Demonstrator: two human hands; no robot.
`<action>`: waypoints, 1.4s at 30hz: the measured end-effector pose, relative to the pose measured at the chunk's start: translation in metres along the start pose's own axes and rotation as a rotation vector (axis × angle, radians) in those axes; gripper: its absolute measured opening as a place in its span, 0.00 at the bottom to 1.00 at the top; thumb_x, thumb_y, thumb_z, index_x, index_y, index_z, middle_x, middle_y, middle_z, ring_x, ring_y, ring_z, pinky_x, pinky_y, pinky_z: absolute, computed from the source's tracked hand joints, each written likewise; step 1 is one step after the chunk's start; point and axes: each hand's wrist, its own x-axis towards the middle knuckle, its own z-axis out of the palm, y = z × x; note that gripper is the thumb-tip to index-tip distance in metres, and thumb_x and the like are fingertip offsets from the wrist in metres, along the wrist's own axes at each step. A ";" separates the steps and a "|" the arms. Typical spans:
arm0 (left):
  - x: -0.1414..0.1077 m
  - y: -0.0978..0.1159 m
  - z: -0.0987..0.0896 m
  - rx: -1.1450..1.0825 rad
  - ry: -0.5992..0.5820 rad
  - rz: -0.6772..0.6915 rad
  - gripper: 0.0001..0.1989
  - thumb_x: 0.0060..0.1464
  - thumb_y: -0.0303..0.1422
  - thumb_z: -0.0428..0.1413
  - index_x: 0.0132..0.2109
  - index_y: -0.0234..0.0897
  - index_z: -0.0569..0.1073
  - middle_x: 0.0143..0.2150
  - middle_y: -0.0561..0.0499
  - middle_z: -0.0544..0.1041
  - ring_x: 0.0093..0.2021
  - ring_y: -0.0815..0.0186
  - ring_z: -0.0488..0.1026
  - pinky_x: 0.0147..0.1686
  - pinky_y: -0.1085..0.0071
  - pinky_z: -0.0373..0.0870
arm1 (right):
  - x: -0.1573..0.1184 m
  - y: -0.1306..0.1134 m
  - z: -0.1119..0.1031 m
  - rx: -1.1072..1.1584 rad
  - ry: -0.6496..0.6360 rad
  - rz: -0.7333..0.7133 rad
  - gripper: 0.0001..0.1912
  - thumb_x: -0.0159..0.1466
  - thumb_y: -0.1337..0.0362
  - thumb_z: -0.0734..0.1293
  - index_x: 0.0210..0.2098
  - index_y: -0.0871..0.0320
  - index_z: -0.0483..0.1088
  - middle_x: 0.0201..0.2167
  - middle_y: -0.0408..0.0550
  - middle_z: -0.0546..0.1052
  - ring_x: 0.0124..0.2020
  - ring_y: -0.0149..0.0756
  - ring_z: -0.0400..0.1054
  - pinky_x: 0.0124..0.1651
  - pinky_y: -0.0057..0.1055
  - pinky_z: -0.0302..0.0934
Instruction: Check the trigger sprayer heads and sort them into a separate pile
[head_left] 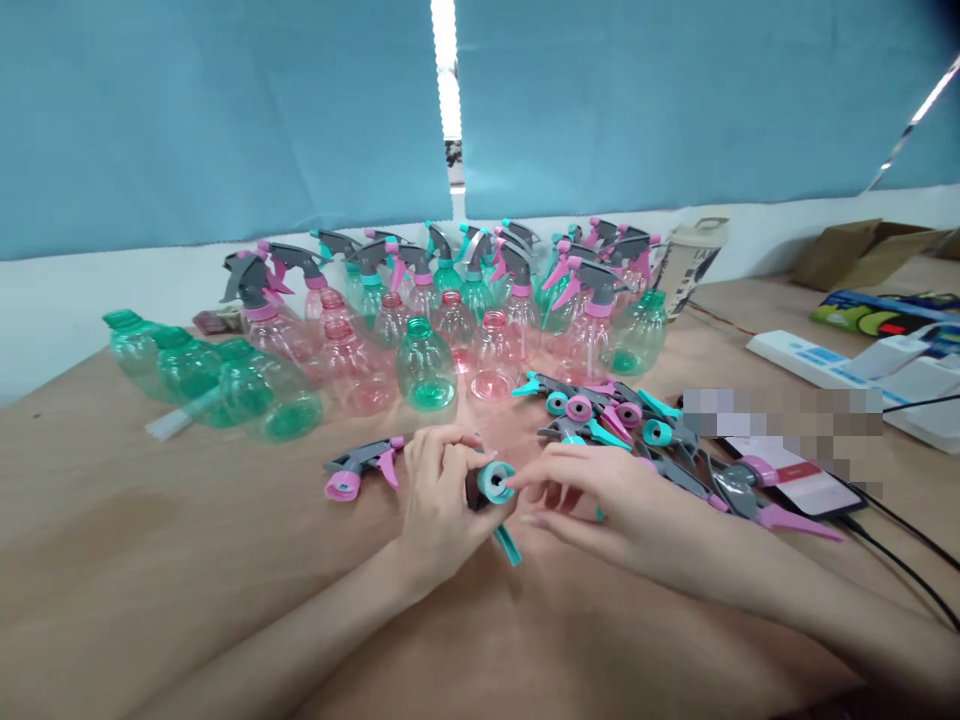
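Observation:
My left hand [442,500] is closed around a grey and teal spray trigger head [496,482], its round collar facing me and its teal lever pointing down. At the collar's right edge, the index fingertip of my right hand [592,500] touches or nearly touches the rim. The right thumb is apart from that finger, and I see nothing held between them. A grey and pink trigger head [365,468] lies just left of my left hand. Beyond my right hand is a loose pile of grey trigger heads [581,408] with teal or pink collars.
Behind stand several green and pink bottles [426,365], many with trigger heads on. Green bottles [266,385] lie tipped at the left, beside clear tubes [184,413]. At the right are a phone [799,475], cables, a power strip [817,360], a cup [686,262] and a cardboard box [862,255].

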 end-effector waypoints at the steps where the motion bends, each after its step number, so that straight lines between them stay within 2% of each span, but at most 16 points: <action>1: -0.001 -0.001 0.000 0.002 -0.002 -0.008 0.09 0.49 0.35 0.59 0.35 0.39 0.67 0.39 0.47 0.67 0.40 0.59 0.66 0.38 0.60 0.64 | -0.001 -0.002 0.002 0.020 -0.008 0.012 0.08 0.61 0.68 0.63 0.40 0.54 0.71 0.34 0.43 0.75 0.32 0.31 0.68 0.35 0.27 0.61; 6: -0.004 -0.001 -0.001 0.018 0.000 -0.053 0.10 0.50 0.36 0.59 0.36 0.38 0.66 0.39 0.48 0.65 0.41 0.59 0.65 0.39 0.60 0.65 | -0.005 -0.013 0.007 0.115 -0.066 0.101 0.04 0.61 0.67 0.63 0.34 0.55 0.70 0.27 0.38 0.73 0.26 0.28 0.66 0.29 0.25 0.57; 8: -0.005 0.000 -0.001 0.011 -0.002 -0.053 0.10 0.51 0.36 0.59 0.37 0.38 0.65 0.39 0.48 0.65 0.40 0.60 0.65 0.38 0.61 0.66 | -0.008 -0.013 0.009 0.149 -0.081 0.122 0.04 0.61 0.65 0.65 0.35 0.55 0.70 0.25 0.38 0.72 0.25 0.27 0.65 0.28 0.24 0.57; 11: -0.006 0.001 -0.001 -0.017 -0.015 -0.037 0.09 0.53 0.35 0.57 0.38 0.38 0.64 0.39 0.49 0.64 0.40 0.61 0.65 0.38 0.63 0.66 | -0.011 -0.010 0.014 0.223 -0.106 0.141 0.15 0.61 0.62 0.65 0.48 0.54 0.68 0.26 0.37 0.73 0.25 0.27 0.65 0.29 0.24 0.57; 13: -0.006 0.002 -0.001 -0.035 -0.014 -0.031 0.09 0.54 0.34 0.57 0.38 0.38 0.64 0.38 0.49 0.64 0.40 0.61 0.65 0.38 0.64 0.66 | -0.013 -0.007 0.019 0.268 -0.126 0.156 0.26 0.62 0.61 0.65 0.59 0.51 0.59 0.27 0.38 0.74 0.27 0.29 0.67 0.30 0.24 0.58; 15: -0.005 0.002 -0.001 -0.044 -0.011 -0.040 0.08 0.54 0.33 0.56 0.37 0.38 0.64 0.38 0.49 0.64 0.40 0.61 0.65 0.38 0.64 0.66 | -0.013 -0.006 0.023 0.298 -0.140 0.173 0.32 0.62 0.60 0.65 0.63 0.49 0.51 0.27 0.38 0.74 0.27 0.30 0.67 0.30 0.25 0.57; 19: -0.006 0.003 -0.001 -0.041 -0.011 -0.082 0.07 0.53 0.31 0.56 0.35 0.38 0.64 0.37 0.49 0.64 0.39 0.61 0.65 0.36 0.64 0.66 | -0.010 -0.008 0.027 0.335 -0.138 0.181 0.28 0.63 0.59 0.64 0.61 0.49 0.54 0.24 0.37 0.71 0.26 0.29 0.66 0.29 0.25 0.56; 23: -0.006 0.003 -0.001 -0.043 -0.010 -0.110 0.08 0.52 0.30 0.57 0.34 0.39 0.63 0.36 0.50 0.64 0.39 0.61 0.65 0.36 0.65 0.65 | -0.004 -0.011 0.028 0.413 -0.136 0.166 0.29 0.63 0.59 0.63 0.62 0.54 0.53 0.23 0.37 0.70 0.26 0.29 0.64 0.29 0.25 0.55; 28: -0.006 0.002 -0.001 -0.065 -0.024 -0.120 0.09 0.53 0.31 0.57 0.34 0.39 0.62 0.36 0.51 0.63 0.38 0.62 0.66 0.35 0.66 0.66 | 0.003 -0.005 0.028 0.521 -0.082 0.198 0.27 0.63 0.60 0.63 0.61 0.55 0.56 0.21 0.37 0.68 0.25 0.29 0.63 0.29 0.25 0.56; 37: -0.003 0.000 0.002 -0.119 -0.035 -0.157 0.10 0.53 0.33 0.58 0.33 0.38 0.62 0.37 0.51 0.62 0.37 0.64 0.66 0.34 0.68 0.65 | 0.007 0.000 0.030 0.440 0.027 0.127 0.20 0.61 0.63 0.64 0.52 0.59 0.62 0.21 0.35 0.64 0.24 0.28 0.60 0.28 0.25 0.54; 42: -0.001 0.001 0.002 -0.153 -0.061 -0.207 0.11 0.52 0.33 0.59 0.32 0.38 0.62 0.37 0.52 0.61 0.36 0.65 0.65 0.32 0.70 0.65 | 0.008 -0.004 0.038 0.442 0.027 0.173 0.23 0.60 0.65 0.65 0.53 0.60 0.58 0.21 0.34 0.61 0.24 0.28 0.58 0.28 0.26 0.54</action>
